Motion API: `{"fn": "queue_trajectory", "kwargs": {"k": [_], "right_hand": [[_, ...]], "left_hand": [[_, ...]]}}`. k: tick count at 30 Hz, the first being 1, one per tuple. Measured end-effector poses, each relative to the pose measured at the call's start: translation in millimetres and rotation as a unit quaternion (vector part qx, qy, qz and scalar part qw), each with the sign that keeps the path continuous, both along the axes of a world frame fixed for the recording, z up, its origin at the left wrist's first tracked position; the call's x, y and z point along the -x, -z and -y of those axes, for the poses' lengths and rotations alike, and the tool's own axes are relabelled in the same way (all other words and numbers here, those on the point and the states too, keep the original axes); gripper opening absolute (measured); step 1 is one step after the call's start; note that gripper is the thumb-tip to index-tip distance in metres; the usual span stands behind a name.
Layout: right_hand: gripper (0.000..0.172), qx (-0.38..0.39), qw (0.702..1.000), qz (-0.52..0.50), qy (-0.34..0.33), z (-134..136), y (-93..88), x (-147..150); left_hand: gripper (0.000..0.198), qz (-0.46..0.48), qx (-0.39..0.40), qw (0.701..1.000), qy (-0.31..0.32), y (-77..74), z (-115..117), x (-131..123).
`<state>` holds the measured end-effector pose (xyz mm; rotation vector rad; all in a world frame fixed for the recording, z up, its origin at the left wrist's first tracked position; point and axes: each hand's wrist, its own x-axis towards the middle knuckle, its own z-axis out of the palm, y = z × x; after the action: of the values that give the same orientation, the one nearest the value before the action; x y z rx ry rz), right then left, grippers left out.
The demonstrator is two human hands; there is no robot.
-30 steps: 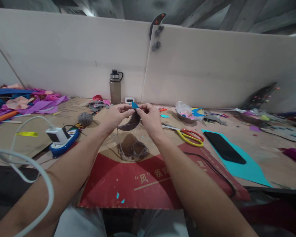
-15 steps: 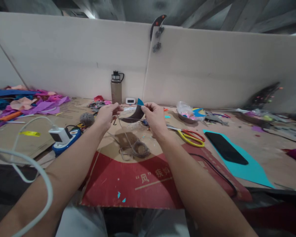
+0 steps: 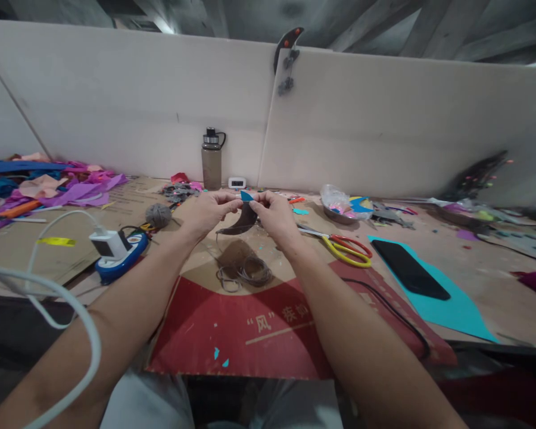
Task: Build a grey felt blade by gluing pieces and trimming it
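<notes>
Both my hands meet above the middle of the cardboard-covered table (image 3: 129,205). My left hand (image 3: 208,213) pinches the near end of a dark brown crescent-shaped felt piece (image 3: 241,223) with a small blue tip (image 3: 246,195). My right hand (image 3: 273,214) pinches the same piece at its blue end. A thin thread hangs from the piece down to a loose coil of thread (image 3: 245,271) lying on the cardboard below.
Yellow-and-red scissors (image 3: 342,246) lie right of my hands. A black phone (image 3: 406,268) rests on a teal sheet (image 3: 451,307). A grey yarn ball (image 3: 158,214), a power strip with charger (image 3: 116,250), a water bottle (image 3: 211,158) and coloured scraps (image 3: 49,185) lie left.
My left hand drew away to the left, pulling thread, then came back to the felt piece. The piece is lower and closer between both hands again.
</notes>
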<state>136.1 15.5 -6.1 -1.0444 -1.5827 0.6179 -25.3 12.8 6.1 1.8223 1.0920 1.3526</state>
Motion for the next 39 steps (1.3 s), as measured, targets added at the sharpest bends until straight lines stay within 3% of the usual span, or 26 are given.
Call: {"fn": "queue_trajectory", "kwargs": {"k": [8,14,21,25,28,31,34,39], "right_hand": [[0.008,-0.002,1.0,0.003,-0.003,-1,3.1,4],[0.038,0.03,0.998,-0.046,-0.029,3,7.5,14],[0.048,0.138,0.985,-0.05,-0.092,9,8.5,18],[0.052,0.211,0.967,-0.028,-0.143,21,-0.1,18],[0.057,0.268,0.941,-0.011,-0.208,31,-7.9,16],[0.055,0.301,0.909,0.015,-0.29,38,-15.5,7],[0.048,0.299,0.899,0.027,-0.319,39,-20.2,-4],[0.047,0.207,0.932,-0.049,-0.293,41,-15.6,3]], "left_hand": [[0.021,-0.027,-0.008,0.999,-0.016,3.6,-1,0],[0.022,0.028,-0.032,0.998,-0.049,9.2,-10,3],[0.02,0.108,-0.038,0.987,-0.115,8.8,-25,20],[0.012,0.221,-0.021,0.967,-0.129,4.9,-33,33],[0.008,0.354,0.012,0.93,-0.102,1.5,-38,43],[0.008,0.422,0.022,0.902,-0.095,-1.5,-40,50],[0.008,0.433,0.022,0.897,-0.09,-2.5,-40,52],[0.009,0.451,0.033,0.886,-0.102,1.3,-45,49]]}}
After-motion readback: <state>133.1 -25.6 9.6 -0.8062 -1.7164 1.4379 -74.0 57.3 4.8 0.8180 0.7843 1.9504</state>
